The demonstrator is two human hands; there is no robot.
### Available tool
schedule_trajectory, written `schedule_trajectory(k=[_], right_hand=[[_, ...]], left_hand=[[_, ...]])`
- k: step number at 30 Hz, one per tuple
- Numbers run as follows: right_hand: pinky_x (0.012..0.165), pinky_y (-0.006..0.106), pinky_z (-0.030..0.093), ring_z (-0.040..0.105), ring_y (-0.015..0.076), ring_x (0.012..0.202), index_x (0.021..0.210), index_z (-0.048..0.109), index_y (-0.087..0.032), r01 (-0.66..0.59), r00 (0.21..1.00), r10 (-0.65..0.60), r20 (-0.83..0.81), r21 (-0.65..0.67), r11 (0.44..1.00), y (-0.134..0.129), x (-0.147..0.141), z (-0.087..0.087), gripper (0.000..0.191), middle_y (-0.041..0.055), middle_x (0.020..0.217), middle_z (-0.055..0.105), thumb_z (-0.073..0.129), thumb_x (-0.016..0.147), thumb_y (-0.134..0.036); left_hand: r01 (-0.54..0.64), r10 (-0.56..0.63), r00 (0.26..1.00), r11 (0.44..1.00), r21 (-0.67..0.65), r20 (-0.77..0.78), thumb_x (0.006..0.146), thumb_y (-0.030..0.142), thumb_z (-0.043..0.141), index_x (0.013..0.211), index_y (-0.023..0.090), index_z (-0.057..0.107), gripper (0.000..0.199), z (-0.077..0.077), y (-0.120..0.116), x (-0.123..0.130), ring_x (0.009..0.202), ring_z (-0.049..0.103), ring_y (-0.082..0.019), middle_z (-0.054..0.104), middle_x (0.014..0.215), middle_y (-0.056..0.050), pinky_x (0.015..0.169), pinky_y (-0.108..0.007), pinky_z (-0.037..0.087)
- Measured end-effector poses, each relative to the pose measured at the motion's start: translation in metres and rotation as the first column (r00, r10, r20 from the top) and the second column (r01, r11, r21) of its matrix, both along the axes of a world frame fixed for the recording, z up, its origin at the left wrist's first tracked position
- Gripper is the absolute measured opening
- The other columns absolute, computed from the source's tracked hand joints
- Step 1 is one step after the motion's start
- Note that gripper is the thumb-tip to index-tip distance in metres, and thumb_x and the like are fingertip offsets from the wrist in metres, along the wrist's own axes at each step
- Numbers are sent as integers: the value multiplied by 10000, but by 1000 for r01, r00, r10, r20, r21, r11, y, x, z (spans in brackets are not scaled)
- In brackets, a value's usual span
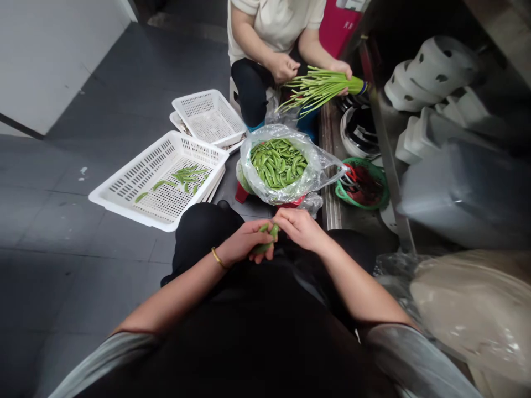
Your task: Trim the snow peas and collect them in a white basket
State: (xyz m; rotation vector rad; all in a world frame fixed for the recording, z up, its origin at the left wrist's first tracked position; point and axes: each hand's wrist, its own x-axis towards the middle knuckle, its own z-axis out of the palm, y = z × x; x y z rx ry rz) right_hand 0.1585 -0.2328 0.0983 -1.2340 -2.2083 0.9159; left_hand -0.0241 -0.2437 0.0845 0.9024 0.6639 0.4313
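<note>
Several green pea pods (265,237) are held in my left hand (245,241), its fingers curled round them above my lap. My right hand (299,225) meets it from the right, thumb and fingertips pinched at the tip of a pod. Just beyond my hands, a clear plastic bag (253,145) stands open, filled with a heap of pea pods (279,163). To the left lies a white perforated basket (124,176) with a few loose pods (188,174) on its bottom.
Opposite me sits a person (274,33) holding a bunch of long green stalks (323,85). More white baskets (209,116) are stacked at the back left. A green colander (384,190) and a metal shelf edge (392,166) are on the right, with grey bins (460,188) behind.
</note>
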Motion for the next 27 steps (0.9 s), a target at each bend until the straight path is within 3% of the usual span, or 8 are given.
schedule_trajectory(k=[4,6,8,11,14,16,22,27], right_hand=[[510,172,409,544,73,497,789,602,-139,-412,909,341,-238,-406,816,-1,15,10,291,-25,609,559,465,941,-345],[538,176,432,568,77,539,818,622,-135,-526,850,439,-292,-411,745,-3,17,14,266,-8,674,585,498,926,-344],[581,190,440,573,86,588,796,622,-140,-527,849,469,-245,-312,791,-5,16,16,273,10,715,595,483,935,-329],[634,224,421,557,124,663,753,608,-147,-263,964,263,34,12,965,-7,6,13,316,40,705,587,415,960,-288],[617,250,389,543,151,662,726,598,-143,26,960,-117,256,333,942,-8,-6,2,338,68,695,585,390,960,-270],[607,252,382,546,152,648,727,597,-146,88,937,-212,277,400,912,-10,-9,-5,342,67,687,588,383,963,-266],[644,241,403,567,145,683,762,593,-169,83,974,-132,185,253,964,-15,19,0,309,47,720,601,403,968,-299],[648,231,400,586,142,700,763,613,-175,-38,932,46,360,-30,999,-8,39,2,294,34,753,621,445,955,-322]], left_hand=[[352,-347,935,933,69,-77,788,323,585,746,131,579,196,8,15,-20,352,345,-48,451,448,49,344,-163,233],[453,-450,891,886,102,-50,795,367,596,742,122,615,251,10,17,-24,369,348,-53,428,446,44,363,-176,244],[446,-445,895,889,100,-37,789,405,609,753,119,630,289,9,14,-22,359,349,-53,445,446,37,362,-182,238],[140,-140,990,990,26,-31,798,449,591,761,139,591,313,1,2,-6,322,349,-52,490,448,34,327,-174,206],[-285,290,957,952,-107,29,816,457,553,752,154,525,311,-10,-7,14,303,354,-53,491,445,45,308,-160,207],[-445,456,890,877,-182,18,811,443,562,761,149,514,302,-14,-7,21,332,425,-69,528,484,27,316,-158,266],[-698,717,697,674,-240,-11,789,378,622,805,134,532,260,-20,12,3,666,667,-184,670,741,-72,583,-288,537],[-711,754,654,641,-290,62,812,315,591,827,121,552,199,-24,23,-8,725,680,-218,689,772,-104,679,-373,551]])
